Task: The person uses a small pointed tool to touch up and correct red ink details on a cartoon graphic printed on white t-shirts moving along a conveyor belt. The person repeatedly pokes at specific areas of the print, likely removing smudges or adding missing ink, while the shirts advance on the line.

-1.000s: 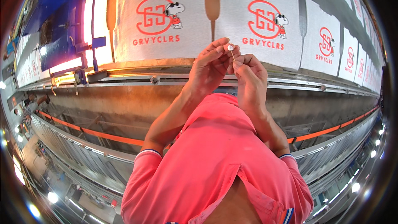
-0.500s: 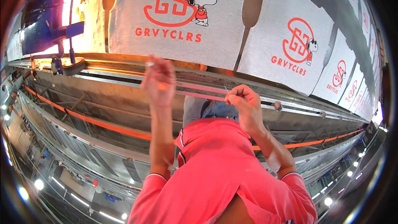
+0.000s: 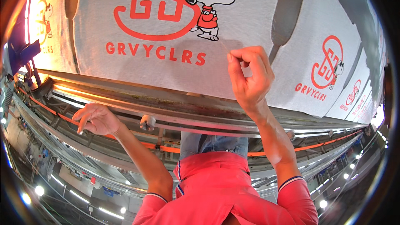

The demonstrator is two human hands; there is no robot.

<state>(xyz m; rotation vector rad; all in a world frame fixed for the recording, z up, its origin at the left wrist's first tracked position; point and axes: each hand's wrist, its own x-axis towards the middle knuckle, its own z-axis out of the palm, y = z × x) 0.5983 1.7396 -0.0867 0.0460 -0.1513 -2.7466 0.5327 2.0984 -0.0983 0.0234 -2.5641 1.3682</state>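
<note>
Right hand (image 3: 252, 73) raised from metal rail (image 3: 208, 121) to over printed white cloth panel (image 3: 173, 45), left hand (image 3: 100, 120) gone lower and leftward; thin stick (image 3: 224, 47) pale, straight, very fine, pinched between right thumb and forefinger, tip near printed dog's (image 3: 207, 18) feet; left fingers loosely apart, near rail; panel's print now larger in view

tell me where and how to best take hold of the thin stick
Probably pinch the thin stick by its lower end, coming from the near right side, as the right grip does: it looks very slim, suiting a light pinch, and its other end leads up and left over the white cloth.
</note>
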